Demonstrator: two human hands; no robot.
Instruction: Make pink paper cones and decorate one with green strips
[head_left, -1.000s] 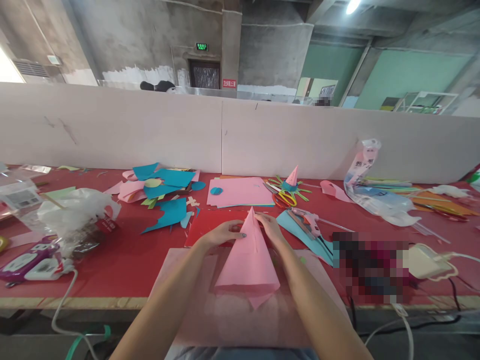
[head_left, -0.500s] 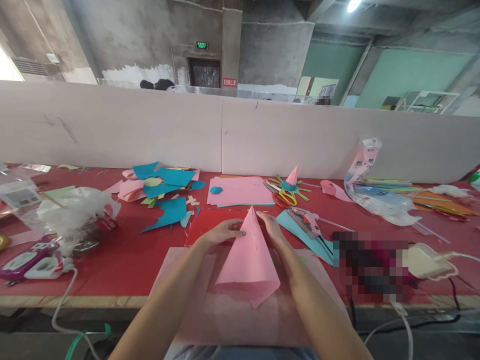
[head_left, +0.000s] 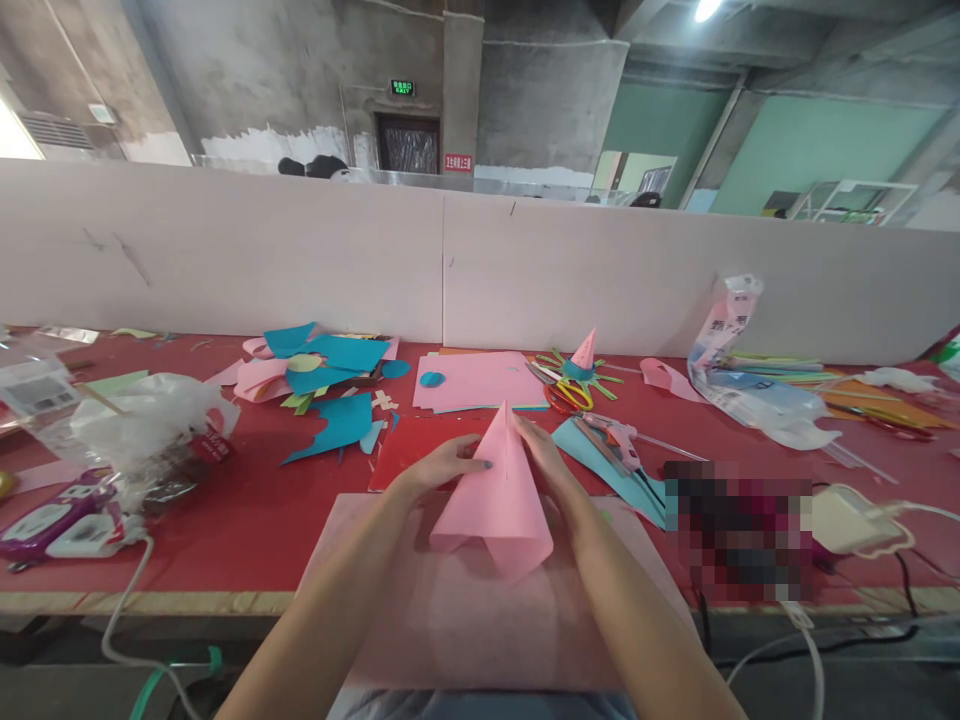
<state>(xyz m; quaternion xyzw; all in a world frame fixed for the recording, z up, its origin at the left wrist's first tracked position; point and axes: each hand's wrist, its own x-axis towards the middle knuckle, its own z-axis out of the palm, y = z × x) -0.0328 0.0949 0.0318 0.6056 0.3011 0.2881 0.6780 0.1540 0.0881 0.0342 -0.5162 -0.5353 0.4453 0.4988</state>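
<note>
A sheet of pink paper rolled into a cone (head_left: 495,500) points away from me, its wide end toward my body. On its left side, my left hand (head_left: 448,462) holds it with the thumb on top and the other fingers partly hidden behind it. My right hand (head_left: 546,458) grips the right side near the tip, its fingers partly behind the paper. Beneath the cone lies a pale pink board (head_left: 450,630). Just beyond the hands are a flat red sheet (head_left: 405,445) and a stack of pink paper (head_left: 487,378).
Scissors (head_left: 571,394), a small finished-looking pink cone (head_left: 583,352) and a pink glue gun (head_left: 621,440) lie to the right. Blue and pink paper scraps (head_left: 330,365) spread at the left, near a plastic bag (head_left: 142,425). A white partition (head_left: 300,250) stands behind the table.
The cone's wide end has buckled inward at the middle, and its loose lower corner sits higher. Both hands stay at its sides with hardly any shift.
</note>
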